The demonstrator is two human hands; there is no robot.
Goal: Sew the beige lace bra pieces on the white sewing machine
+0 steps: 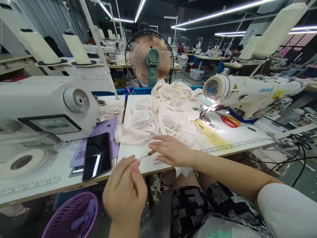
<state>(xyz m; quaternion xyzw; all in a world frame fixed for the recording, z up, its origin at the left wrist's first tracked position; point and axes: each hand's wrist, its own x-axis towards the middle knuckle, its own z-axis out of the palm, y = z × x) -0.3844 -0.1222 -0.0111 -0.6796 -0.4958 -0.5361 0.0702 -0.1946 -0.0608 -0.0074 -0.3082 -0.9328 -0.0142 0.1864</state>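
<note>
My left hand (pixel 126 191) is raised in front of the table edge, thumb and fingers drawn together. What lies between them, if anything, is hidden. My right hand (pixel 173 152) is over the table front, palm down, fingers rather straight. Under its fingers and thumb is the wooden handle of a small awl (pixel 151 152), whose thin metal shaft points at my left fingertips. Just beyond the right hand lie pale cream fabric pieces with lace-patterned cups (pixel 145 123), heaped towards the back of the table.
A white sewing machine (pixel 247 92) with its lamp lit stands at right, red-handled scissors (pixel 229 120) beside it. Another machine (pixel 44 109) is at left, near a black phone (pixel 97 157) on purple paper. A purple basket (pixel 71 215) stands below; a large fan (pixel 150 58) faces me.
</note>
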